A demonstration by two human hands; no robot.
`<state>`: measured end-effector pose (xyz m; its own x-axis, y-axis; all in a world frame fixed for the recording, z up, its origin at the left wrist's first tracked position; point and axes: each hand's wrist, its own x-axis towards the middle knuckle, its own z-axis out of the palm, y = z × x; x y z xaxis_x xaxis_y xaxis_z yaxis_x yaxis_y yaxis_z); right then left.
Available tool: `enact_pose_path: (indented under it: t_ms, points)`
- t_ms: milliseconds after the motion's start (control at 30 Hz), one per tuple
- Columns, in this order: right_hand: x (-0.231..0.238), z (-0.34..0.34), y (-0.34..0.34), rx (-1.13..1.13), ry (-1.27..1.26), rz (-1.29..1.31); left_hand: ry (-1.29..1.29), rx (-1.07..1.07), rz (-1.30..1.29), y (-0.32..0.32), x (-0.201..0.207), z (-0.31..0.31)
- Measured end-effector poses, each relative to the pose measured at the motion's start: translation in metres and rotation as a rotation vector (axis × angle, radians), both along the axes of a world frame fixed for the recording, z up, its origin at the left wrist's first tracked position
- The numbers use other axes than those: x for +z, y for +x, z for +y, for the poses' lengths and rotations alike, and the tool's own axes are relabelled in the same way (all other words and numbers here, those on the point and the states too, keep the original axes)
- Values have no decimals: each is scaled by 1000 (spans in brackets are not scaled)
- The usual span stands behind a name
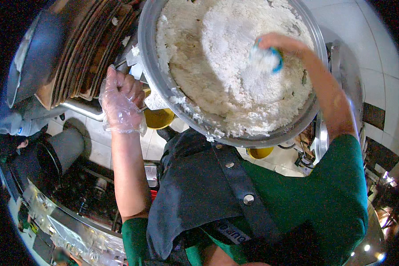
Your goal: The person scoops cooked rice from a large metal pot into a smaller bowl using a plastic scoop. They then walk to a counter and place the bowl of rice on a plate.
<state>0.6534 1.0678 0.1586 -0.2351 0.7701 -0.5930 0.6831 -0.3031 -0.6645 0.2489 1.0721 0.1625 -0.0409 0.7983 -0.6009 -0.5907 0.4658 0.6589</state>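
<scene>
A wide, round metal pot [146,57] filled with white cooked rice [188,66] takes up the top middle, grains sticking to its rim. Over the rice, my bare right hand [281,43] grips a small round cup with a blue rim [277,62], which looks full of rice; motion blurs both. On the left of the pot is my left hand [121,95] in a loose clear plastic glove. Its fingers are curled closed near a white and light blue piece [138,66] by the pot's side. What they hold, if anything, is hidden.
Left of the pot stands a tightly packed row of brown boards [91,53] beside a dark rounded pan [29,57]. A metal rail [82,110] runs below them. A yellow round container [159,119] shows under the pot. A grey bin [66,150] stands at lower left.
</scene>
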Motion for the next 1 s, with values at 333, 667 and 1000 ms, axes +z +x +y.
enact_pose_path:
  t_ms: [333,667,1000]
  points:
    - [-22,26,18,455,740,-1057,1,35,57,7,9,-2]
    - [-24,-32,12,470,393,-1240,147,-47,-192,-2,1,-4]
    - [-28,-103,-54,397,147,-1114,143,-73,-279,-5,-4,-3]
